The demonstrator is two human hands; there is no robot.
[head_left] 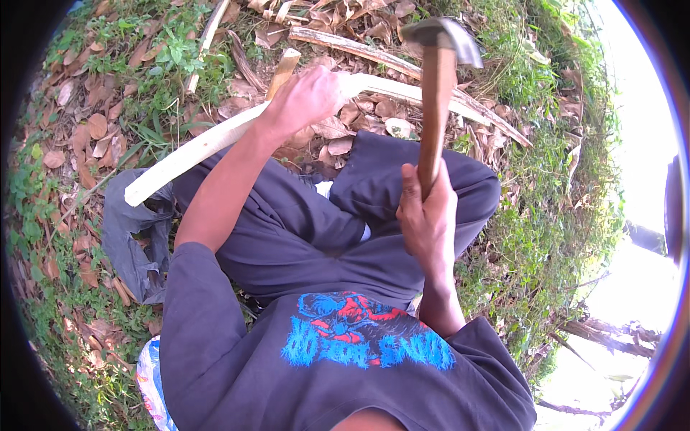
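Observation:
A long, pale, peeled wooden pole [205,149] runs in a curve across the space over and beyond my crossed legs. My left hand [309,100] is closed around its middle, covering that stretch. A short brown wooden piece [283,72] sticks up from behind this hand; its lower end is hidden, so I cannot tell whether I hold it too. On the right, my right hand [431,215] grips the lower handle of a hammer [435,108]. The hammer is raised upright, its curved metal head at the top slightly blurred and apart from the pole.
A dark plastic bag [133,233] lies left of my legs, under the pole's near end. Split wooden strips [359,49] rest on dry leaves beyond my hands. Another pale strip [208,39] lies at the far left. A colourful packet [149,384] is by my left side.

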